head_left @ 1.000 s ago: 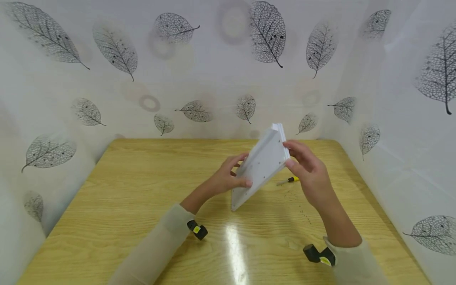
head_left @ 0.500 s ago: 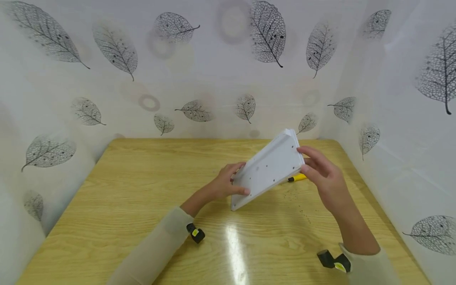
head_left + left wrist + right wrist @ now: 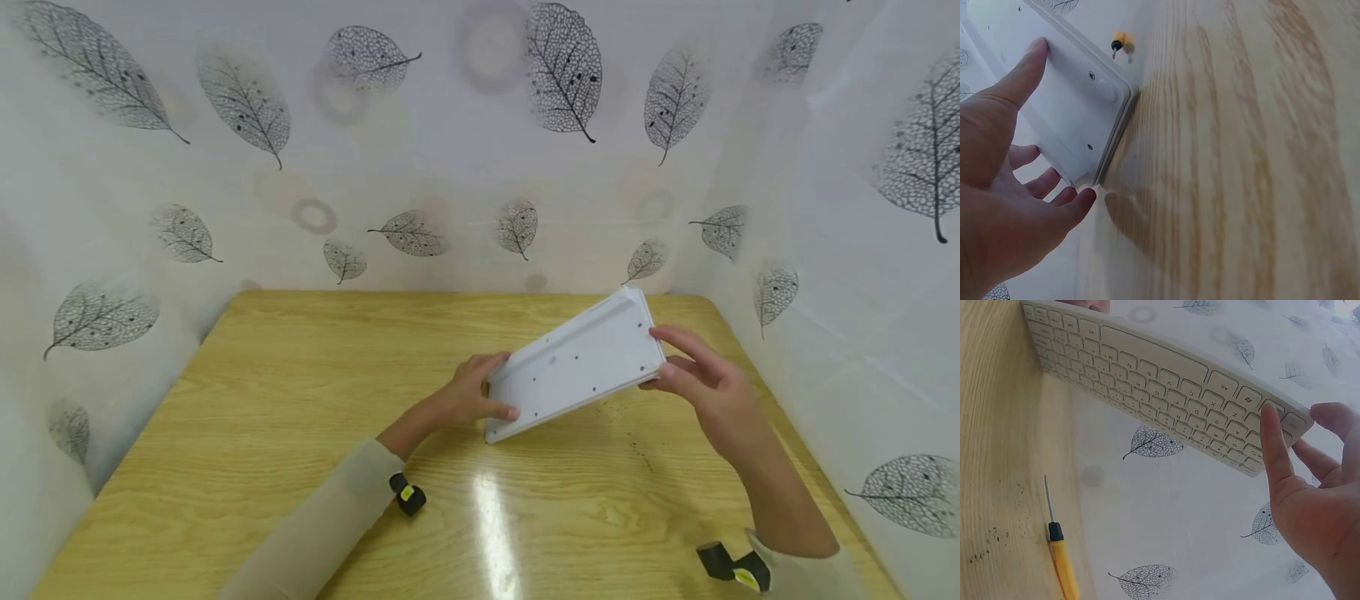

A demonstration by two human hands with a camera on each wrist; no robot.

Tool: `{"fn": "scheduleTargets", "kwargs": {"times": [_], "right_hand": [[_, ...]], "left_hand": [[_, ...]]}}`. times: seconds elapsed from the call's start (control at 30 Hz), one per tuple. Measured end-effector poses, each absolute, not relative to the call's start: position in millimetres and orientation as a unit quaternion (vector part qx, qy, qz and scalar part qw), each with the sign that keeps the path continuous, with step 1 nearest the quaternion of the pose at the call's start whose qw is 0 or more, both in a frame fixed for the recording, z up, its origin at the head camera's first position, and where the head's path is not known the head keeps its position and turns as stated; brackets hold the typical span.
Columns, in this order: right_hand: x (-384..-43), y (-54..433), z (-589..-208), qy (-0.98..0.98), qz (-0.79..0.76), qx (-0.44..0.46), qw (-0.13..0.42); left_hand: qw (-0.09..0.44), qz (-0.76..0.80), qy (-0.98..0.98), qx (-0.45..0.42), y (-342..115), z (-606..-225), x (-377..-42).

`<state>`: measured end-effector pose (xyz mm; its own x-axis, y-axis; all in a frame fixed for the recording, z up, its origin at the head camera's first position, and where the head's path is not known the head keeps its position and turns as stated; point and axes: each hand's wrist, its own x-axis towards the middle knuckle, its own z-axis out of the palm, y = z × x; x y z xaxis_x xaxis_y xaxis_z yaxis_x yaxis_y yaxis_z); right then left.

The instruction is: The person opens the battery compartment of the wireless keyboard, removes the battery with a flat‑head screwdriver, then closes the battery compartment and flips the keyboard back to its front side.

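A white keyboard (image 3: 577, 371) is held up on a slant, its screw-dotted underside facing the head camera and its left lower corner down at the table. My left hand (image 3: 467, 396) holds the left end, thumb across the underside and fingers at the far edge. At the raised right end, my right hand (image 3: 723, 408) pinches the short edge between thumb and fingers. The rows of keys (image 3: 1172, 390) show in the right wrist view, facing away from the head camera. In the left wrist view, the thumb (image 3: 1025, 72) presses flat near a screw.
A yellow and black screwdriver (image 3: 1060, 550) lies on the wooden table (image 3: 300, 367); the keyboard hides it from the head view. Small dark specks (image 3: 637, 450) are scattered to the right. Leaf-patterned sheeting (image 3: 450, 167) rises around the back and sides.
The keyboard's right end has swung right and lowered with my right hand, so more underside shows. My left hand has dipped slightly at its end. The screwdriver is now covered in the head view.
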<state>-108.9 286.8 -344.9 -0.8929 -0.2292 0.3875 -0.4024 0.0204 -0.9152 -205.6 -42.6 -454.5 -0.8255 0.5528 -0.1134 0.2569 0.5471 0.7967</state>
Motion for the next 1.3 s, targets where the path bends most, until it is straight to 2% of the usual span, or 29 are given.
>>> {"fn": "scheduleTargets", "kwargs": {"times": [0.37, 0.7, 1.3], "right_hand": [[-103, 299, -359, -0.661, 0.722, 0.2, 0.045], [-105, 303, -374, -0.642, 0.747, 0.173, 0.018], [-118, 282, -403, -0.762, 0.642, 0.062, -0.055]], "left_hand": [[0.208, 0.413, 0.859, 0.222, -44, -462, -206], [0.203, 0.411, 0.867, 0.193, -56, -462, -205], [0.18, 0.381, 0.891, 0.166, -108, -465, -206]]}}
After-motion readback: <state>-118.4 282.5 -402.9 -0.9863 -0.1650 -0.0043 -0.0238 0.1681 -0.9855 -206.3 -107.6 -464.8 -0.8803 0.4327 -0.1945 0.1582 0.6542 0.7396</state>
